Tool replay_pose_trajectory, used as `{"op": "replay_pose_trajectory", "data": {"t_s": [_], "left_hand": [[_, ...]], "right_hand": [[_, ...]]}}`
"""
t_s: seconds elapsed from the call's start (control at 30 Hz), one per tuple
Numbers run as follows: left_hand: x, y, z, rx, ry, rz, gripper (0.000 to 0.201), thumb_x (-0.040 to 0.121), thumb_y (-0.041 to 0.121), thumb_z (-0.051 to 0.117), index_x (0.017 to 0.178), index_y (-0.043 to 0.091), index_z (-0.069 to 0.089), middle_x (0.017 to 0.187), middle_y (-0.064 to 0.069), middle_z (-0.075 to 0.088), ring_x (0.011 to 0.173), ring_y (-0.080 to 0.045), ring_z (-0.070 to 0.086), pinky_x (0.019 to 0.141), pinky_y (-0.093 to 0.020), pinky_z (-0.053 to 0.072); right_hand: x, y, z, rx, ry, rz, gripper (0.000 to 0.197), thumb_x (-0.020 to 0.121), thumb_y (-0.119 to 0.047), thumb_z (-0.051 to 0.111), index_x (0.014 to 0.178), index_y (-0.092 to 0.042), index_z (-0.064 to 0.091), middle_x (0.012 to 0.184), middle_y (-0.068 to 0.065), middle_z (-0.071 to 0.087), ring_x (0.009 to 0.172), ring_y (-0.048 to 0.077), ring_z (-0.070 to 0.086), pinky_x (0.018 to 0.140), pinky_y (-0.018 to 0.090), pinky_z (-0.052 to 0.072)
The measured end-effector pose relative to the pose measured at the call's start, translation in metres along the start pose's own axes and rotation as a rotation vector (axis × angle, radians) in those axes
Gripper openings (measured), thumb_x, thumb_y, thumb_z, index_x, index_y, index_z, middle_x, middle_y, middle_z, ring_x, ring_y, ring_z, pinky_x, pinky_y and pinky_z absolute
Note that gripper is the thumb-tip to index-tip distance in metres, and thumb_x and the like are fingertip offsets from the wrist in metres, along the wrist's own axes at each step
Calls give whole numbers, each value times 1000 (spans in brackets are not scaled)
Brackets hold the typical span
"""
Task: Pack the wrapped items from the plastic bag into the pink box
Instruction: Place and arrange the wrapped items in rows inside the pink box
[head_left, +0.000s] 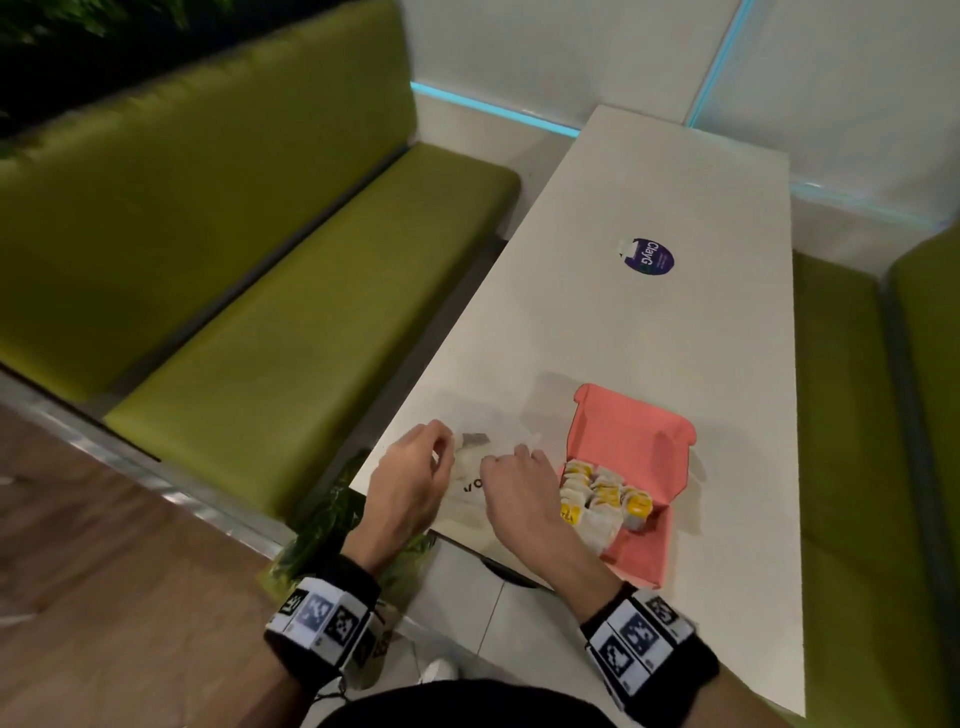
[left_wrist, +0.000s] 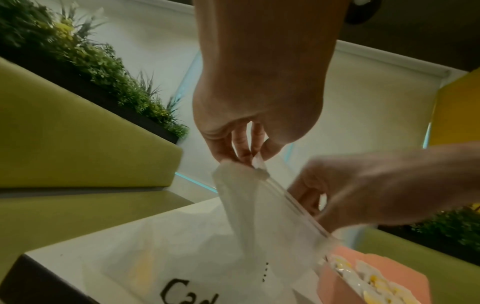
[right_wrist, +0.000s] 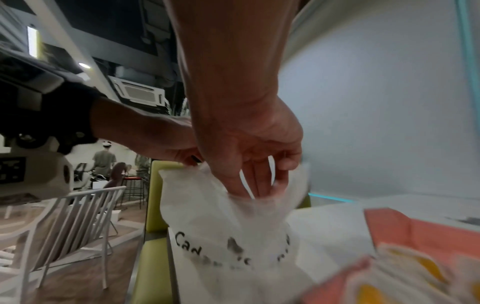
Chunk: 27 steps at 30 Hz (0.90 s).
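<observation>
Left hand (left_wrist: 249, 131) pinches the rim of the translucent white plastic bag with black lettering (left_wrist: 197, 257), holding its mouth up on the white worktop (head_left: 623, 338). Right hand (right_wrist: 249, 156) dips curled fingers into the mouth; whether they grip anything, cannot tell. Open pink cardboard box (head_left: 631, 436) sits just right, part filled with yellow-and-white wrapped items (head_left: 602, 493). Step: fetching another item. Next: clamp one, lift clear, carry right to the box.
</observation>
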<state>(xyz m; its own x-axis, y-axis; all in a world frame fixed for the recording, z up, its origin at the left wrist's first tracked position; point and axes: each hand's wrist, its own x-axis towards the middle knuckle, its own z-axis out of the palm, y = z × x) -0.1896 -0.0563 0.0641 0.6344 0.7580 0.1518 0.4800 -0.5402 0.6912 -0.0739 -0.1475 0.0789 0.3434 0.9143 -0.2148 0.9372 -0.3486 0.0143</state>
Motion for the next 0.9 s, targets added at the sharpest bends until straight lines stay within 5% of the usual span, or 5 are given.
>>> {"op": "replay_pose_trajectory", "data": {"t_s": [0.33, 0.43, 0.57, 0.7, 0.9], "left_hand": [[-13, 14, 1, 111, -71, 116, 13, 101, 28, 48, 91, 21, 52, 85, 7, 52, 66, -16, 50, 55, -35, 46], [-19, 16, 3, 110, -140, 166, 13, 101, 33, 43, 97, 23, 51, 90, 7, 50, 69, -14, 48, 57, -33, 46], [-21, 15, 4, 100, -231, 183, 23, 99, 45, 36, 101, 27, 51, 96, 11, 51, 75, -10, 50, 62, -31, 48], [-14, 2, 4, 45, -225, 95, 25, 100, 49, 39, 108, 31, 53, 104, 15, 54, 87, -2, 47, 72, -24, 43], [4, -33, 21, 60, -243, -32, 24, 105, 42, 32, 118, 29, 47, 117, 10, 52, 104, -12, 48, 84, -32, 45]], "right_hand": [[36, -9, -13, 340, -416, 74, 20, 95, -4, 45, 78, -6, 55, 111, 21, 67, 97, 33, 64, 76, 33, 44], [41, -7, -21, 305, -585, 149, 31, 102, -14, 40, 117, 0, 63, 131, 19, 61, 120, 32, 58, 96, 34, 43], [34, 0, -25, 344, -629, 162, 40, 107, -19, 36, 137, 3, 49, 147, 17, 47, 134, 27, 46, 102, 29, 33], [20, 5, -12, 582, -493, 295, 35, 102, -8, 48, 134, 6, 51, 143, 21, 51, 109, 13, 50, 76, 7, 43], [28, 3, -43, 855, -414, 351, 45, 108, -13, 30, 150, 1, 24, 159, 16, 27, 144, 24, 29, 108, 25, 13]]}}
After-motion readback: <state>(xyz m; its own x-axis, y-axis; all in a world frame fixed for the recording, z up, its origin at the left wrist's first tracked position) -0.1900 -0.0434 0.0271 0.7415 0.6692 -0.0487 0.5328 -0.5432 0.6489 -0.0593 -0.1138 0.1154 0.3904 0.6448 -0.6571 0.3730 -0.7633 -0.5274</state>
